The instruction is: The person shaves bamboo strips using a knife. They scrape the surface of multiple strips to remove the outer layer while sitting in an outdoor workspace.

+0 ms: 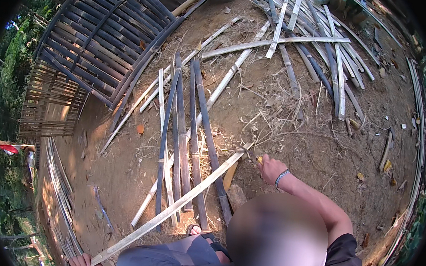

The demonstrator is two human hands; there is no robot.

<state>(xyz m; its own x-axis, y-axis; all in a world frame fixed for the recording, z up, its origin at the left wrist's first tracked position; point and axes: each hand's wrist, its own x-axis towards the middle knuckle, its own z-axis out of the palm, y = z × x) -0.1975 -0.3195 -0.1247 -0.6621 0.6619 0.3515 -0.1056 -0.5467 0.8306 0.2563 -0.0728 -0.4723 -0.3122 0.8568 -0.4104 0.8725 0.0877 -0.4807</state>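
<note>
A long pale bamboo strip (pixel 170 210) runs diagonally from the lower left to the middle of the view. At its near end, my left hand (pixel 81 263) is wrapped around it. My right hand (pixel 271 169) is closed on a knife with a yellow handle (pixel 259 159); its dark blade meets the strip's far end. Beneath that end stands a short piece of wood (pixel 230 175), beside a stone (pixel 237 196). Several dark bamboo slats (pixel 182 150) lie under and beyond the strip. A blurred round patch hides the area below my right forearm.
A dark slatted bamboo panel (pixel 101 31) stands at the far left, with a lighter one (pixel 52 99) beside it. Split bamboo strips (pixel 334 62) are heaped at the far right. Curly shavings (pixel 286 108) litter the dirt. More thin strips (pixel 61 186) lie at the left.
</note>
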